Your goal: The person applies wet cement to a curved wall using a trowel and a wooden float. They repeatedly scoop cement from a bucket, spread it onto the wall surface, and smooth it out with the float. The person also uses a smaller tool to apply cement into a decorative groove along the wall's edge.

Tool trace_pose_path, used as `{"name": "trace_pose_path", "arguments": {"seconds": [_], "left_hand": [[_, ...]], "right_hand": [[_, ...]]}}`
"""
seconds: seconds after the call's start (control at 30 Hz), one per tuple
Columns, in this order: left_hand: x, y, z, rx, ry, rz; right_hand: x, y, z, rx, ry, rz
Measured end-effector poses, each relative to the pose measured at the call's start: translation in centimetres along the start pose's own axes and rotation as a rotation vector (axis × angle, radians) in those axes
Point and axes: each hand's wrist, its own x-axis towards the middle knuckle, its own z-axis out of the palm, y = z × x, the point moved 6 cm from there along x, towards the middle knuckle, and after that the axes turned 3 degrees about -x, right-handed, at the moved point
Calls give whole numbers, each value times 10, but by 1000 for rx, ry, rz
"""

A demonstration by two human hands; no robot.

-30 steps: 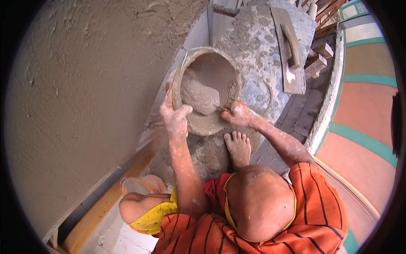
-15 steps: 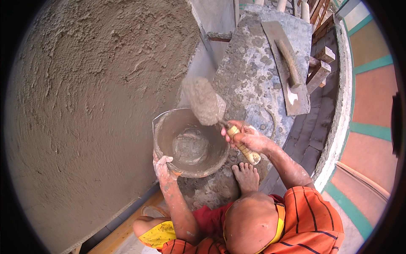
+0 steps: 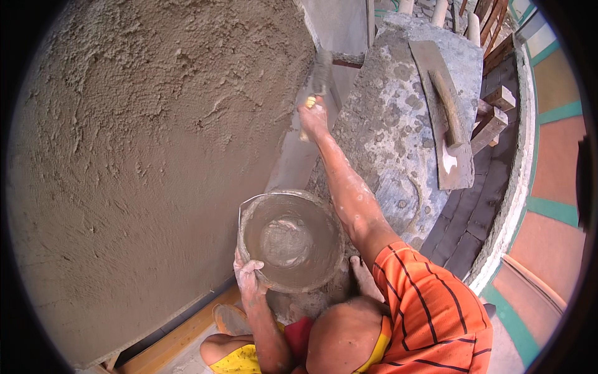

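My right hand [image 3: 313, 117] is stretched far forward, closed round the light handle of a mortar-coated trowel [image 3: 322, 73]. The blade, seen almost edge-on, is at the far right edge of the grey plastered wall [image 3: 156, 156]; I cannot tell whether it touches. Low in the middle stands a round bucket [image 3: 327, 240] with wet mortar [image 3: 285, 242] at its bottom. At its near left side, my left hand [image 3: 247, 272] grips the rim, thumb on top.
A mortar-splashed board [image 3: 398, 124] lies to the right of the bucket. On it rests a long flat plastering float [image 3: 445, 112] with a wooden handle. Timber ends [image 3: 492, 128] stick out beside the board. My bare foot [image 3: 364, 277] is close to the bucket.
My right hand has carried the trowel from above the bucket forward to the wall's far edge, the arm now extended. My left hand stays on the bucket rim.
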Motion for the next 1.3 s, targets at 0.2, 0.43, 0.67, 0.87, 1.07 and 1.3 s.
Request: {"name": "trace_pose_path", "arguments": {"seconds": [0.2,0.43,0.67,0.87,1.07,1.3], "left_hand": [[-7,5,-26,-59,64,13],[-5,3,-23,-43,75,42],[-7,0,-44,-35,132,43],[-7,-1,-39,-49,111,63],[-5,-3,-50,-15,135,50],[1,0,-40,-38,50,43]], "right_hand": [[-80,-74,-6,605,-233,-183],[-99,37,63,1021,-417,588],[-106,-29,96,1244,-422,775],[-3,-95,71,1307,-256,631],[31,-120,47,1136,-383,383],[-14,-138,6,1310,-579,139]]}}
